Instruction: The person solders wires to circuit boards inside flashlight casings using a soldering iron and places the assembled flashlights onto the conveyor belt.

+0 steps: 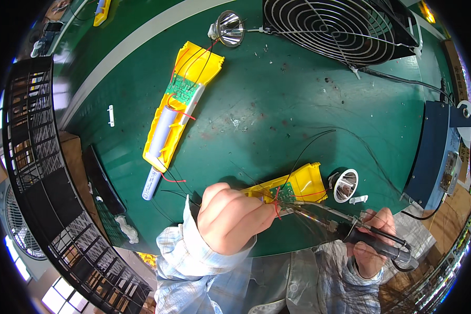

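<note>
My left hand is closed in a pinch over the near yellow plastic housing, its fingertips at a thin red wire by the small green circuit board. My right hand grips a soldering iron with a black handle and a thin metal feed tube alongside. The iron's tip points left, close to the board and my left fingertips; whether it touches is too small to tell. Right of the housing lies a round reflector lamp with a white rim, beside a small white plastic piece.
A second yellow housing with board and battery cells lies farther left, wired to a reflector lamp. A black fan stands at the back right, a blue box at the right edge. A black slotted rack lines the left.
</note>
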Available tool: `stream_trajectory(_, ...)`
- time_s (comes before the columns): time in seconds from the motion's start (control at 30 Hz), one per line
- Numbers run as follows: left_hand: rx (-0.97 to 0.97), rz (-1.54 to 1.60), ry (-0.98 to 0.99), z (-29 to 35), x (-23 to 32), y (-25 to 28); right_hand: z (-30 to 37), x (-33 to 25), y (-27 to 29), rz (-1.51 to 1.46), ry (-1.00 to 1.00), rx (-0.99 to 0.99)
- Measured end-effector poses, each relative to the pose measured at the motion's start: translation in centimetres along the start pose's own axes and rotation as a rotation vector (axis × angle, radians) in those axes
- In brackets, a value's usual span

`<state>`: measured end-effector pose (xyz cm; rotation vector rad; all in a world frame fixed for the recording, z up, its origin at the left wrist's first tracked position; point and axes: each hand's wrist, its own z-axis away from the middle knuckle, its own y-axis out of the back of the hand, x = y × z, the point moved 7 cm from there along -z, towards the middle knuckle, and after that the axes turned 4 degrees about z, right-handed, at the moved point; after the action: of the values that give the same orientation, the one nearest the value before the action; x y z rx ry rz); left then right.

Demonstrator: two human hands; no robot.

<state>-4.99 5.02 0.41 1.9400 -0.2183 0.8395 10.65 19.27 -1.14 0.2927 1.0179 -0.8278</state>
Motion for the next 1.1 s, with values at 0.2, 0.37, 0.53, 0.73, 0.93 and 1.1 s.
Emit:
stream_trajectory(0.2,-0.022,0.011,-0.005,0.1,-0.1,-0.1,-0.1,-0.2,-0.3,-0.068,0.006,0.002)
stream_trajectory(0.37,-0.036,0.024,-0.004,0.1,-0.1,-0.1,0.1,0.2,0.4,0.016,-0.040,0.021)
stream_trajectory(0.53,-0.072,0.047,0.010,0.1,-0.3,-0.1,0.1,0.4,0.4,0.077,-0.027,0.050)
stream_trajectory(0.73,-0.045,0.051,-0.027,0.3,-0.2,-0.2,0.2,0.4,0.6,0.103,-0.024,0.040)
stream_trajectory(0.93,-0.068,0.058,0.018,0.3,-0.5,-0.3,0.4,0.1,0.8,0.107,0.052,0.044)
stream_trajectory(1.1,-0.051,0.050,0.014,0.3,-0.4,-0.3,0.1,0.0,0.6,0.138,0.079,0.053)
